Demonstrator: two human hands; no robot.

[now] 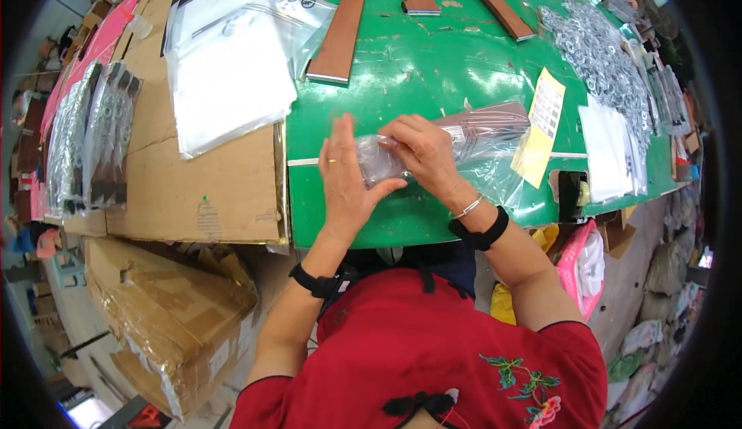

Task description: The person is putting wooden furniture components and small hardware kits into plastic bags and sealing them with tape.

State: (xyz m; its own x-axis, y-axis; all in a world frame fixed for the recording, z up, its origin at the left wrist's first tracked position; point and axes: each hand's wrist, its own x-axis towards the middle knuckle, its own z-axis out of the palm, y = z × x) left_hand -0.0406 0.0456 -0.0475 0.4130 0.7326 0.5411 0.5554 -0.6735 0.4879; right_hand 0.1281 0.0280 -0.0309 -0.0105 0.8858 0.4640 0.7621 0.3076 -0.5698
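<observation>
right hand (425, 151) pinches a clear bag (495, 163) containing a brown strip (502, 117).

Got 2 bare hands (345, 185), 2 black wristbands (315, 284), 1 silver bangle (468, 207), 1 bagged brown piece (491, 121), at least 3 loose brown pieces (340, 31), 1 yellow sheet (541, 124)

Tabletop (417, 66) middle: open from the left hand (348, 174) and right hand (425, 151) out to the brown strips (338, 35).
Strip gaps: bare green, room to pass.
Left: plastic bags (232, 73) in the way, bare cardboard (154, 166) past them.
Right: wrapped piece (491, 124), yellow sheet (539, 127), white stack (609, 154) and metal rings (599, 54) obstruct.
Near edge: narrow free band.
</observation>
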